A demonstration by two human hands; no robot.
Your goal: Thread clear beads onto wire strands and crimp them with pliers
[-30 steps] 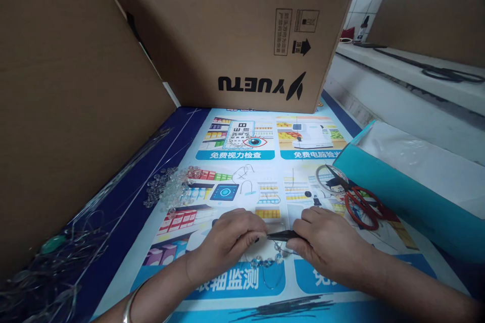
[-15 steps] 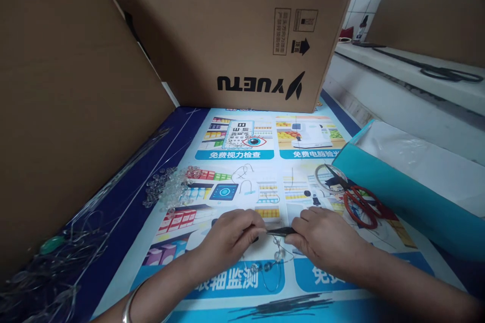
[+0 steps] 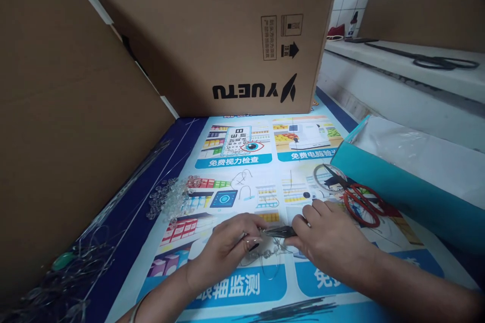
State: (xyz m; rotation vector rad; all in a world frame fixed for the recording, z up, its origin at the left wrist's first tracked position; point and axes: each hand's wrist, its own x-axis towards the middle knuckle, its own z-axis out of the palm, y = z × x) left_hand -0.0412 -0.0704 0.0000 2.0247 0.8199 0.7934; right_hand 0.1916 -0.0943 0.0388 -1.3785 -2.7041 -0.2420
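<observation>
My R hand [image 3: 329,236] is clamped round black pliers [image 3: 281,232], tips right by my L hand [image 3: 231,242], whose thumb & fingers I see pinched on the beaded wire [image 3: 270,251]. It's btwn both hands, partly below plier tips. Red-handled scissors [image 3: 350,191] lie beyond R hand; loose beads [image 3: 172,198] beyond L.

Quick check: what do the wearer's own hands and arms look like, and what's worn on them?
The left hand and right hand are ungloved, and no sleeves show on either forearm. A thin, smooth metallic bangle circles the left forearm, partly cut off by the frame edge.
</observation>
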